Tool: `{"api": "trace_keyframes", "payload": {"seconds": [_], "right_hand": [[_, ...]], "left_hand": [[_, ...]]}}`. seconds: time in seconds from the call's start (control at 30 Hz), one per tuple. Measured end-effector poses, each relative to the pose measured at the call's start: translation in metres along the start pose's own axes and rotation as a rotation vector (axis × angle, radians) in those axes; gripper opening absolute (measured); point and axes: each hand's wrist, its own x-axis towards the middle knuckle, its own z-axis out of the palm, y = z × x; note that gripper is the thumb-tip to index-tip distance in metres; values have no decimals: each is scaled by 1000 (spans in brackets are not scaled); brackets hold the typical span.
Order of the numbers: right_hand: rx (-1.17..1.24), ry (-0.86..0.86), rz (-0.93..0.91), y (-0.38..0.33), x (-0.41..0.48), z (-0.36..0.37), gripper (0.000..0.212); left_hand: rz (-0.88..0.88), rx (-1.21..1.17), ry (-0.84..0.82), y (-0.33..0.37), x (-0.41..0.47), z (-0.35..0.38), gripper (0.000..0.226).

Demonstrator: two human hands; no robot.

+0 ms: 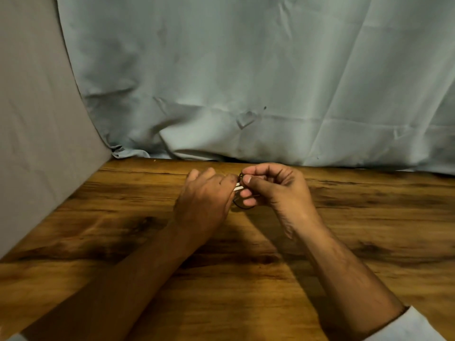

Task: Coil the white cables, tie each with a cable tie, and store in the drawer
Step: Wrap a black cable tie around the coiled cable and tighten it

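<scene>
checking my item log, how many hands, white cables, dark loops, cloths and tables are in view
hands: 2, left hand and right hand
white cable: 1
dark loop: 1
cloths: 2, blue cloth and grey cloth
wooden table: 1
total: 7

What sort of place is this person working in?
Likely a makeshift indoor work corner, not a proper workshop: a wooden table, a wrinkled blue cloth hung behind it, and a grey sheet closing off the left side.
</scene>
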Motion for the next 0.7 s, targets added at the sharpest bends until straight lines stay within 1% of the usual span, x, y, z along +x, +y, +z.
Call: {"api": "trace_keyframes", "payload": {"seconds": [0.23, 0.43, 0.6, 0.7], "right_hand": [[-114, 8, -11, -1, 1, -3, 7], [-5, -19, -34, -6, 1, -4, 9], [-96, -44, -36, -3, 0, -5, 10], [-127, -39, -35, 0, 1, -5, 9]], "left_hand": [[22, -4, -15, 1, 1, -2, 14], [-3, -12, -42, -1, -1, -1, 22], [13, -34, -6, 1, -1, -2, 11], [15, -37, -17, 1, -1, -1, 10]]}}
